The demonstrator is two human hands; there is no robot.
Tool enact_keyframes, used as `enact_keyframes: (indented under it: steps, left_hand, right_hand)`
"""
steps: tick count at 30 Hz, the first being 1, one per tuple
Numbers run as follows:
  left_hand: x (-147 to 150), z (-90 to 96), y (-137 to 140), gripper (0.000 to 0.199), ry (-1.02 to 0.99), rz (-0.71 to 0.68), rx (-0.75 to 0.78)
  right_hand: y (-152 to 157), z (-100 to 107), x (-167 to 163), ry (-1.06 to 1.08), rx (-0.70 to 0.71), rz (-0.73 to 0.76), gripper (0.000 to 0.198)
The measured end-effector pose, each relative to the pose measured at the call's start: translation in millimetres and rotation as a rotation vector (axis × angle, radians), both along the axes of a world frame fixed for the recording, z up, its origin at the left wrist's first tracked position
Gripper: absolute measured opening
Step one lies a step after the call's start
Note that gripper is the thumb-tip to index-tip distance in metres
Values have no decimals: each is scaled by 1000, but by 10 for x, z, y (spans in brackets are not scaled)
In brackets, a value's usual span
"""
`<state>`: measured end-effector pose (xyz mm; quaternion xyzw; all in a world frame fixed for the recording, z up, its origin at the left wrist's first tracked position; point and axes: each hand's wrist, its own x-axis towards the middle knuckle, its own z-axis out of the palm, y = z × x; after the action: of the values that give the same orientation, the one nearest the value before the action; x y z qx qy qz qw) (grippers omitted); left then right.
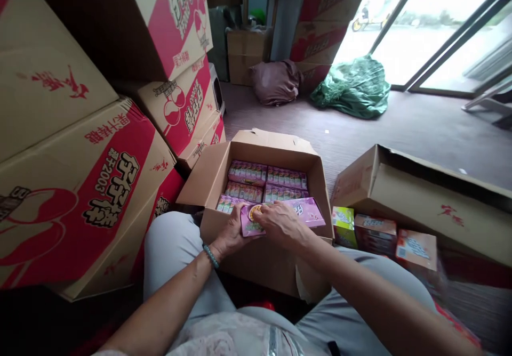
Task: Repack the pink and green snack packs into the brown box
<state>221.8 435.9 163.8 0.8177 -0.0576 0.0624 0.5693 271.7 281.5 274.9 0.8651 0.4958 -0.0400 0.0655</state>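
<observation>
An open cardboard box (276, 151) sits on the floor between my knees, packed with rows of purple packs (266, 177). Over its near edge both hands hold one flat purple pack (306, 210). My left hand (231, 234) grips the pack's left end from below; a beaded bracelet is on that wrist. My right hand (280, 221) lies on top of the pack near its middle, fingers curled over it.
Tall stacks of red-and-tan cartons (92, 185) stand close on the left. On the right lie an opened flat carton (432, 196) and small green and orange boxes (376, 233). A green bag (354, 87) and a brown bag (276, 81) lie by the glass door.
</observation>
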Motion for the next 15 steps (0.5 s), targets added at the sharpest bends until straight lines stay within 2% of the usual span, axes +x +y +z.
enact_keyframes:
  steps: [3,7,11,15]
  left_hand:
    - [-18,-24,-1,78,-31,0,-18]
    - [-1,-60,50,74,-30,-15,39]
    - [18,-103,85,74,-112,-59,78]
    - [17,-112,76,73,-84,-62,97]
  right_hand:
    - [73,8,-17,-29,-58,26,21]
    - [-29,51,30,-49,-149,-6,21]
    - [-326,104,124,-66,-202,-85,21]
    - [-804,137,204,-98,-206,-180,23]
